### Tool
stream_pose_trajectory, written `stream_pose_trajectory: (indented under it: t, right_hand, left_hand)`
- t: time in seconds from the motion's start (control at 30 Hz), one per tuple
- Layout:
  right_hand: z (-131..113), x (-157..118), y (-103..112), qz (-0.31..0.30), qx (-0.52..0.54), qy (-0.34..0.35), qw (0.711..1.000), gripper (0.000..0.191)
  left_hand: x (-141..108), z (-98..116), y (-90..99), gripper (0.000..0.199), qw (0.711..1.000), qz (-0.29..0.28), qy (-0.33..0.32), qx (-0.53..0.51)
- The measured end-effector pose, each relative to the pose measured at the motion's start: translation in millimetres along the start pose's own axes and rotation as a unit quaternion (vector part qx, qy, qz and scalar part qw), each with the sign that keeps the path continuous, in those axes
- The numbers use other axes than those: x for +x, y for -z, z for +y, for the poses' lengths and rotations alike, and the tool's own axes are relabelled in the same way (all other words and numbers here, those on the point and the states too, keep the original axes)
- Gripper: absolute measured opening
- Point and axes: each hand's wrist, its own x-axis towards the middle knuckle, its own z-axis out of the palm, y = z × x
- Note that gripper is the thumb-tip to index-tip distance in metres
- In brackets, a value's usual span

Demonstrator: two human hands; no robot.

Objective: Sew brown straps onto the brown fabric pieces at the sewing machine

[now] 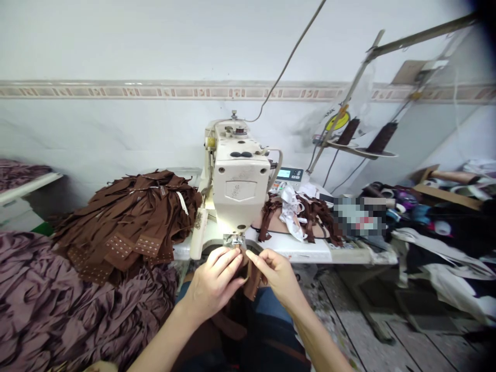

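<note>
At the front of a cream sewing machine (240,188), both my hands work on a brown fabric strip (253,279). My left hand (217,281) lies with its fingers together, pressing the strip just below the presser foot (234,240). Thumb and forefinger of my right hand (275,271) pinch the strip slightly to the right. The strip's lower end hangs over my lap, and small light dots show near its edge. My fingers hide part of the fabric beside the needle area.
Left of the machine lies a heap of brown fabric pieces (143,217), some with rows of metal eyes. Mauve fabric (77,305) is piled lower left. Brown and white scraps (292,212) lie right, near a control panel (290,174). Thread cones (382,138) stand on a rack.
</note>
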Motion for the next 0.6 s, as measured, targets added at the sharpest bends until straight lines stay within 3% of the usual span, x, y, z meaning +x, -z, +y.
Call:
stream_pose_trajectory:
  t: [0.23,0.37,0.5,0.6]
  right_hand:
    - [1.4,8.2,1.3,-0.004,0.010,-0.005,1.000,0.061]
    - [10.4,7.4,3.1,-0.014,0.063,-0.050,0.997,0.058]
    - [26.6,4.5,8.2,-0.006,0.118,-0.086,0.989,0.061]
    - [48.7,-3.6,22.8,0.008,0.065,-0.098,0.993,0.068]
  left_hand:
    - [1.4,-7.0,-1.5,0.047,1.000,-0.006,-0.006,-0.008]
    - [-0.1,-7.9,-4.9,0.045,1.000,-0.001,-0.004,0.000]
    - [-5.7,-1.7,-6.1,0.049,1.000,0.017,0.022,-0.001]
    - [-17.3,8.8,-0.1,0.053,0.998,0.029,0.056,-0.012]
